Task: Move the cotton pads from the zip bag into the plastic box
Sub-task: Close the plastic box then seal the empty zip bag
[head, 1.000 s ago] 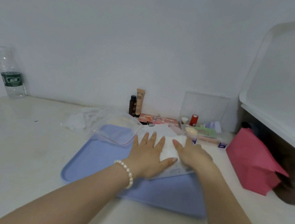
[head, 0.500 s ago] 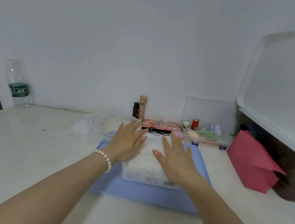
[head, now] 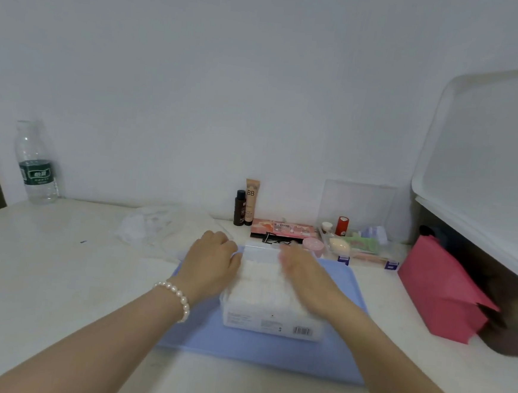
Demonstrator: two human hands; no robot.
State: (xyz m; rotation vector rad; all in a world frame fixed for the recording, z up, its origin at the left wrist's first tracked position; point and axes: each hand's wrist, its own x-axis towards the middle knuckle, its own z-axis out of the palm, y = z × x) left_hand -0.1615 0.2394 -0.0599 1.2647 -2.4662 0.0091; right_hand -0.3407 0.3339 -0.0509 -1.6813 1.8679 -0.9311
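Basically done: cotton pads (head: 263, 285) fill the plastic box (head: 272, 324) on the blue tray (head: 270, 355), zip bag (head: 168, 235) lies emptied on the bench (head: 59, 273). Left hand (head: 212, 261) rests curled at the box's left edge; right hand (head: 304, 277) blurred over the pads, fingers unreadable. Left: closing the box.

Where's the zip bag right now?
In the head view, the zip bag lies crumpled on the table left of the blue tray, just beyond the left hand.

The left hand (head: 212, 264) has slid off the cotton pads (head: 263, 285) to the plastic box's (head: 272, 324) left side, fingers curled.
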